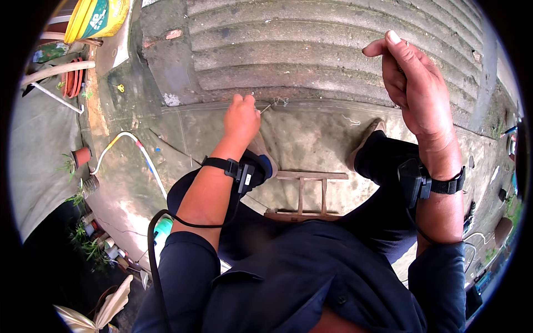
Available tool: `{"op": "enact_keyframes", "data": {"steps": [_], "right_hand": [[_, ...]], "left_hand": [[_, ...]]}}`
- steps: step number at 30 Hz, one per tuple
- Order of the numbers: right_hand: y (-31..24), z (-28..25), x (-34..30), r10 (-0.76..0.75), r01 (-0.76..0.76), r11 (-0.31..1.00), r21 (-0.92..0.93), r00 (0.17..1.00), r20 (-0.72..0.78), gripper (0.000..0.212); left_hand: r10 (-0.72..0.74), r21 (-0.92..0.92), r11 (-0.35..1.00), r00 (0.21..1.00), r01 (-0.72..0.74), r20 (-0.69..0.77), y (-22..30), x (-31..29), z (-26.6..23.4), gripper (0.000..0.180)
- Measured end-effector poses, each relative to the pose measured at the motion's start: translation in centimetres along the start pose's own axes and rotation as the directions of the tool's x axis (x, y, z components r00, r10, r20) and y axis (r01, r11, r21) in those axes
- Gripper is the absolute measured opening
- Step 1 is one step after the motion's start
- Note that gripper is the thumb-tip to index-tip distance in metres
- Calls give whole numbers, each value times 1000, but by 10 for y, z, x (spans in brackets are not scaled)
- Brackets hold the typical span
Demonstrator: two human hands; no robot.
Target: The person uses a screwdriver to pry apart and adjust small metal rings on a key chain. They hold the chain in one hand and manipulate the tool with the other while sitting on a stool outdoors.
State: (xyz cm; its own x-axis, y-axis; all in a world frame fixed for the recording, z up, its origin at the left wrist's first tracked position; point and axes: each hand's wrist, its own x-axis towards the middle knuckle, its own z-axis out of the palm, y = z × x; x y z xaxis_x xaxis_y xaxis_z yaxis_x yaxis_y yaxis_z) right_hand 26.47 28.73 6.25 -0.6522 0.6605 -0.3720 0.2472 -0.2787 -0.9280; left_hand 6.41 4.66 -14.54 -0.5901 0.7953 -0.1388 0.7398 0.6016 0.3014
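Note:
My left hand [242, 117] is closed in a loose fist in front of my left shoe. A thin pale strand [266, 109] sticks out from its fingers toward a small tangle of pale thread [282, 101] by the ribbed slabs. Whether the strand is stiff or soft is too fine to tell. Higher and to the right, my right hand [415, 83] is raised with thumb up and fingers curled. Something small and dark shows between its fingers, too hidden to name. Below it, another loose pale thread [351, 120] lies on the ground sheet [316, 139].
Ribbed grey slabs [311, 55] stretch ahead. Between my legs is a wooden frame with rungs [312, 176]. At left are a yellow bucket [114, 19], a coloured hose [129, 134], a plant pot [82, 156] and yellow-handled scissors [120, 88]. Black cables run from my wrist bands.

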Motion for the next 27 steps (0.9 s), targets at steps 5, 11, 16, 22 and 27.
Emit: {"op": "enact_keyframes", "data": {"steps": [5,11,16,22,27], "right_hand": [[24,-1,22,19,-19,1000,4,997,78,41],[50,9,39,62,-37,981,-191,990,129,39],[86,32,55,203,-151,966,-209,944,259,30],[162,53,83,372,-137,772,-620,889,266,28],[237,70,97,429,45,518,-854,851,304,27]], "left_hand": [[-104,-56,993,995,104,-1,-6,-5,4,28],[-269,-116,958,962,261,-56,-25,11,-27,31],[-355,-186,920,935,346,-18,-47,38,-81,37],[-285,-134,934,915,333,285,-113,58,-115,43],[-259,-53,949,866,310,428,-167,48,-90,37]]}}
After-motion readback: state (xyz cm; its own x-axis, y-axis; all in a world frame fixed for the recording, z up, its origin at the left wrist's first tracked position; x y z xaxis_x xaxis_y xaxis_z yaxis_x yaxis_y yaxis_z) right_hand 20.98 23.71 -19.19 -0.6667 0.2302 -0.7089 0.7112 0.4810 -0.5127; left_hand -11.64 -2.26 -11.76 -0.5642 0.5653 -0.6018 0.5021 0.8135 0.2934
